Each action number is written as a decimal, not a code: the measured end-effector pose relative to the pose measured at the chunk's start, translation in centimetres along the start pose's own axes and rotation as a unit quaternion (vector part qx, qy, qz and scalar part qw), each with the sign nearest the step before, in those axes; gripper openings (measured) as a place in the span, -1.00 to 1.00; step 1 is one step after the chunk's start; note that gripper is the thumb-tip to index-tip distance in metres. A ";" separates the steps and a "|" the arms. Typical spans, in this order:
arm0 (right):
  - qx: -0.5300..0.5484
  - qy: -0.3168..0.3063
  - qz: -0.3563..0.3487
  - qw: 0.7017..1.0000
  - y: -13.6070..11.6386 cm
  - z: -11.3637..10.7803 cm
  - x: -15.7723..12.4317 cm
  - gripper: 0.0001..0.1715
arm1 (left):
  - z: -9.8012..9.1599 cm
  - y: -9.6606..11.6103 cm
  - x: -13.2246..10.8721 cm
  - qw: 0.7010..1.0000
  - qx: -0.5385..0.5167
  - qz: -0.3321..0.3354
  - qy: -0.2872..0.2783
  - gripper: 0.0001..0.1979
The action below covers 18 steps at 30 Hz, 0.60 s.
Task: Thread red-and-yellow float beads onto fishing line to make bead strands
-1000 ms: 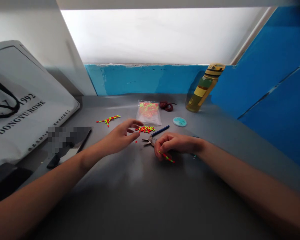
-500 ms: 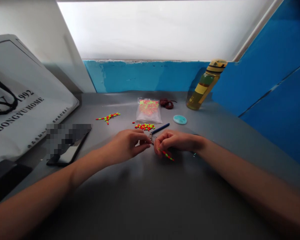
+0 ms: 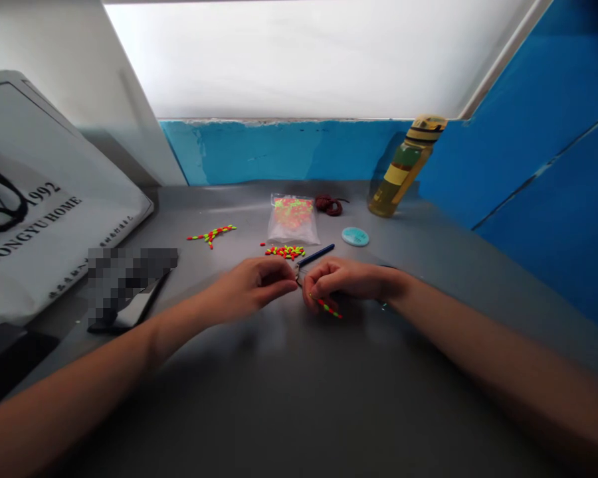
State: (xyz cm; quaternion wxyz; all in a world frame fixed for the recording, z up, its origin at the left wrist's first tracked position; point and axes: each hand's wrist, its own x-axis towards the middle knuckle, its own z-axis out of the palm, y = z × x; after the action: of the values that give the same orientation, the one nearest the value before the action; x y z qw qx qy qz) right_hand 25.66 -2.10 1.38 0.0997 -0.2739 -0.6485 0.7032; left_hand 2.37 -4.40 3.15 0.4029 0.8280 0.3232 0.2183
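My right hand (image 3: 335, 279) is closed, with a short string of red and yellow-green beads (image 3: 330, 309) hanging from its fingers over the grey table. Thumb and fingertips of my left hand (image 3: 259, 284) are pinched together just to the left of it. Whatever lies in that pinch is too small to make out. Between and behind the hands lies a blue-handled tool (image 3: 316, 255) that looks like pliers, its near part partly hidden. A loose pile of red and yellow-green beads (image 3: 286, 252) sits just beyond my left hand.
A clear bag of beads (image 3: 293, 220), a dark red cord bundle (image 3: 329, 204) and a round turquoise disc (image 3: 355, 236) lie farther back. A linked bead piece (image 3: 212, 236) and a phone (image 3: 134, 309) are left. A yellow bottle (image 3: 401, 169) stands right; a white bag (image 3: 44, 192) leans left.
The thumb and fingers of my left hand have come closer together into a pinch. My right hand keeps its hold on the beads. The whole view has shifted slightly.
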 end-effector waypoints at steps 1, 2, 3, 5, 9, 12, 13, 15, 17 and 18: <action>-0.001 -0.002 0.000 1.000 0.0 0.0 0.0 -0.82 | -0.1 0.1 0.0 1.000 -0.010 -0.007 0.012 -0.78; -0.005 -0.005 -0.001 1.000 -0.1 0.1 0.0 -0.82 | -0.3 0.1 0.0 1.000 -0.007 -0.009 0.028 -0.79; -0.009 -0.008 0.000 1.000 -0.1 0.1 -0.1 -0.83 | -0.4 0.1 0.1 0.999 0.004 -0.008 0.049 -0.81; -0.018 -0.015 0.008 1.000 -0.2 0.1 -0.1 -0.82 | -0.6 0.0 0.2 0.995 0.025 -0.014 0.097 -0.82; -0.012 -0.019 0.025 0.999 -0.4 0.2 -0.2 -0.81 | -0.8 -0.7 0.7 0.981 -0.097 -0.047 0.163 -0.84; -0.005 -0.024 0.024 0.999 -0.4 0.2 -0.2 -0.82 | -0.9 -0.9 0.9 0.946 -0.277 -0.078 0.150 -0.86; -0.004 -0.025 0.024 0.999 -0.4 0.2 -0.2 -0.82 | -0.9 -0.9 1.0 0.929 -0.328 -0.089 0.145 -0.86; -0.003 -0.024 0.028 0.999 -0.3 0.1 -0.2 -0.83 | -1.0 -0.9 1.1 0.900 -0.398 -0.107 0.142 -0.85; -0.002 -0.024 0.036 0.999 -0.3 0.1 -0.1 -0.84 | -1.0 -1.0 1.2 0.887 -0.419 -0.117 0.156 -0.84; -0.002 -0.025 0.038 0.999 -0.3 0.1 -0.1 -0.84 | -1.0 -1.1 1.2 0.885 -0.416 -0.121 0.170 -0.85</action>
State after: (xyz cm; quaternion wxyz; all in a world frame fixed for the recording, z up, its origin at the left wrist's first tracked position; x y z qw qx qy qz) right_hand 25.64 -2.20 1.73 0.0558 -0.2806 -0.6412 0.7120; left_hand 2.21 -2.52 2.99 0.6726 0.4892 0.3636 0.4197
